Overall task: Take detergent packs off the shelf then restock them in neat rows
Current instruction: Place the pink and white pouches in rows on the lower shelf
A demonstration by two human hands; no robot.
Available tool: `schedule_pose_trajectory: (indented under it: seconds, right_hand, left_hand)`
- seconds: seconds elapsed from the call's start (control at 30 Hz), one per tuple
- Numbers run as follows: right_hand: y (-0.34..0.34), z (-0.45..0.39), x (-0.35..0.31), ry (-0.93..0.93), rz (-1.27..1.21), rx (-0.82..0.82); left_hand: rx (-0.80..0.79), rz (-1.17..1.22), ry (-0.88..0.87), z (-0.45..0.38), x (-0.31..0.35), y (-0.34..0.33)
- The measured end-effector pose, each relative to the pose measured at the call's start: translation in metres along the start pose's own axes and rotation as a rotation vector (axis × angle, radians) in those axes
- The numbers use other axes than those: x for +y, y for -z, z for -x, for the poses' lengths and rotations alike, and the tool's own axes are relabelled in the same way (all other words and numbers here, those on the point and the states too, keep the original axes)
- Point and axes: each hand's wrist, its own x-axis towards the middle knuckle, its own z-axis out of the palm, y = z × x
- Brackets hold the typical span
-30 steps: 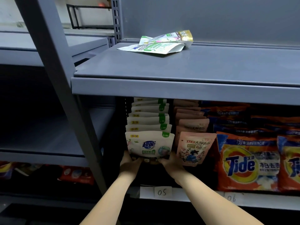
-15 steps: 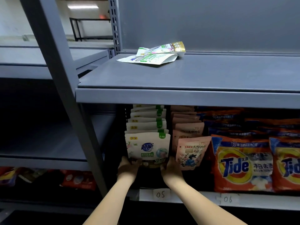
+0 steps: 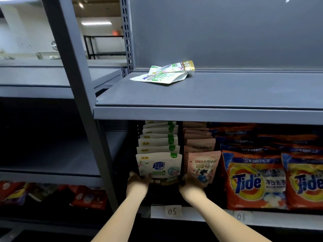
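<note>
front white pack [image 3: 158, 167] stands upright, wide face to camera, heads row on lower shelf [image 3: 192, 213] above tag 05 | L hand [image 3: 139, 180] grips its bottom-left corner, R hand [image 3: 191, 183] bottom-right, equally near | pack just above/btwn hands; looks like lift-out comes next

"Tide" is showing in blue on two orange bags [image 3: 255, 180] at right — paper tags on the shelf edge [image 3: 201, 214] are reading "05" [image 3: 172, 211] and "06" [image 3: 241, 217].
</note>
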Motion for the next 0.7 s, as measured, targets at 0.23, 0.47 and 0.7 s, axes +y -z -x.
schedule_pose_trajectory:
  seconds: [0.23,0.47,0.7]
  right_hand:
    - [0.031,0.03,0.01,0.155,0.138,-0.091]
    - [0.085,0.074,0.005,0.301,0.217,0.052]
    - [0.152,0.12,-0.019,0.507,0.066,0.214]
  left_hand:
    - [0.005,-0.15,-0.075,0.037,0.016,0.02]
    - [0.025,-0.219,-0.263,0.101,0.052,0.036]
    - [0.145,-0.216,-0.549,0.17,0.11,0.075]
